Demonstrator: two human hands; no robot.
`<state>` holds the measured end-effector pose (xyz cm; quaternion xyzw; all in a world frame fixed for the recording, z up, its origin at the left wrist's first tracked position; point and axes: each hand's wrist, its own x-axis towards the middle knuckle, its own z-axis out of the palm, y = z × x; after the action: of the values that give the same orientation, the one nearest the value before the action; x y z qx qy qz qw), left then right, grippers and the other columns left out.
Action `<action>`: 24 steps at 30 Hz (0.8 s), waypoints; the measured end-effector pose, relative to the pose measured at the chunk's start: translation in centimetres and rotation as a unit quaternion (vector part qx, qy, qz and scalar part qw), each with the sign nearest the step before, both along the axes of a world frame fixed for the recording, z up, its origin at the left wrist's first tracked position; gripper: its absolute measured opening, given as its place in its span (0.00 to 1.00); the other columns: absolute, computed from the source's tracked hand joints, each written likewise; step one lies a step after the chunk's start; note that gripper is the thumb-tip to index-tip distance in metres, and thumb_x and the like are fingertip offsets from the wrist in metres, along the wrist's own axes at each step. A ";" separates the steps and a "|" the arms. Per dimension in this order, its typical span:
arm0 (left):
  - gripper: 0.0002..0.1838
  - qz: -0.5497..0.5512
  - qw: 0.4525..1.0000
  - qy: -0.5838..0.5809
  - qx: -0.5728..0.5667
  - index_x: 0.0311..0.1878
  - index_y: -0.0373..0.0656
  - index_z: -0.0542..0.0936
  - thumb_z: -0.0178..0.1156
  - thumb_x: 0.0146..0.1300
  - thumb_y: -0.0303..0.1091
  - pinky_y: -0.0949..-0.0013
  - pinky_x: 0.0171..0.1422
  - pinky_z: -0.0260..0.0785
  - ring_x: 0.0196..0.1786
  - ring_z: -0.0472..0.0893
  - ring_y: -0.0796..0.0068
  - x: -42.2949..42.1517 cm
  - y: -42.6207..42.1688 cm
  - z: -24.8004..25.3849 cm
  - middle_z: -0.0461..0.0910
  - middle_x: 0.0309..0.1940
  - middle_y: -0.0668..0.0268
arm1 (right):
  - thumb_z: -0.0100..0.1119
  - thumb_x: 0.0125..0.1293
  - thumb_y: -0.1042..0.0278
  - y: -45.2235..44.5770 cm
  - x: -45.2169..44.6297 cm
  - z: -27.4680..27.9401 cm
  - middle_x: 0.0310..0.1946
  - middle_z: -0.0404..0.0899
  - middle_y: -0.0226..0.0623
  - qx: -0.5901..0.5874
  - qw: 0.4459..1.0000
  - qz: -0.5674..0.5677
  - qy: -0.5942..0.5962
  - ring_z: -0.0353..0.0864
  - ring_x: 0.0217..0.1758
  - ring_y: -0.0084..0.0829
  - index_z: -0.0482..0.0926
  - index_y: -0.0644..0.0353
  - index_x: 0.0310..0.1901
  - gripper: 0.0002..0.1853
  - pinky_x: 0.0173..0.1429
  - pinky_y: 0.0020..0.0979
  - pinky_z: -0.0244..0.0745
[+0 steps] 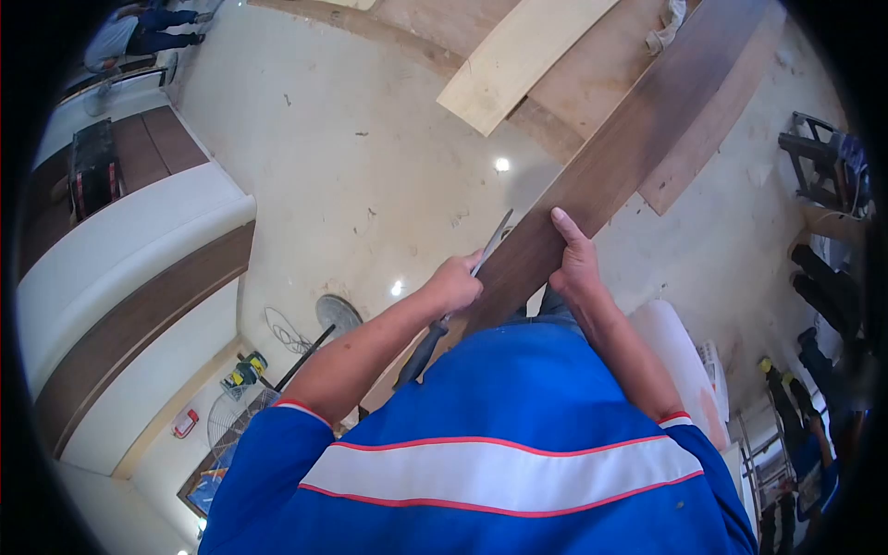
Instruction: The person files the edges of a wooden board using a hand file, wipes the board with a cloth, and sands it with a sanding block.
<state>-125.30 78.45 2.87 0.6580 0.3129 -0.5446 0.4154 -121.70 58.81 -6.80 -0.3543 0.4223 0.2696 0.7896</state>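
A long dark brown wooden board [615,139] runs diagonally from the upper right down to my body. My left hand [455,283] is closed round a narrow metal tool [493,242], perhaps a file, whose pointed end lies at the board's left edge. The tool's dark handle [423,354] points down toward my shirt. On the right edge of the board, my right hand [577,254] grips it, thumb on the top face and fingers mostly hidden underneath. The board's lower end is partly hidden by my body.
Pale planks [518,65] and a brown panel [689,166] lie on the floor ahead. A fan [231,421] and a round base [339,315] are at lower left. Curved steps [148,314] stand left. Other people are at upper left and far right, near a dark stand [819,162].
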 end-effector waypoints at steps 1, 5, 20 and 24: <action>0.46 -0.011 0.999 -0.035 -0.003 0.83 0.47 0.59 0.57 0.57 0.24 0.68 0.26 0.69 0.21 0.74 0.77 0.5 0.1 1.1 0.79 0.24 0.62 | 0.77 0.61 0.62 0.0 0.5 -0.3 0.57 0.83 0.41 0.004 1.000 0.003 -0.011 0.81 0.61 0.37 0.79 0.64 0.61 0.29 0.67 0.43 0.74; 0.45 -0.072 0.936 -0.345 -0.019 0.83 0.47 0.59 0.57 0.59 0.25 0.68 0.26 0.69 0.21 0.76 0.75 -7.3 1.9 1.3 0.78 0.23 0.63 | 0.76 0.62 0.58 0.0 -0.4 -0.5 0.57 0.83 0.40 -0.010 1.000 0.015 -0.015 0.79 0.63 0.38 0.78 0.62 0.62 0.30 0.70 0.44 0.72; 0.45 -0.017 0.996 -0.085 0.032 0.83 0.46 0.60 0.61 0.60 0.23 0.67 0.48 0.78 0.39 0.84 0.72 -8.9 2.6 1.9 0.86 0.41 0.53 | 0.75 0.63 0.61 0.2 -0.4 -0.7 0.56 0.83 0.41 0.010 1.000 -0.001 -0.005 0.81 0.60 0.38 0.78 0.64 0.60 0.27 0.68 0.43 0.74; 0.46 -0.063 0.998 0.001 0.028 0.82 0.44 0.59 0.64 0.59 0.22 0.67 0.58 0.76 0.49 0.84 0.72 -6.1 3.1 1.3 0.85 0.55 0.51 | 0.75 0.63 0.63 0.2 -0.1 -1.1 0.54 0.84 0.40 -0.002 1.000 -0.016 -0.001 0.83 0.58 0.36 0.79 0.64 0.59 0.26 0.66 0.41 0.76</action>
<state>-131.39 81.55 4.12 0.6874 0.2867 -0.5610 0.3613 -121.80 59.00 -7.91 -0.3492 0.4278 0.2555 0.7936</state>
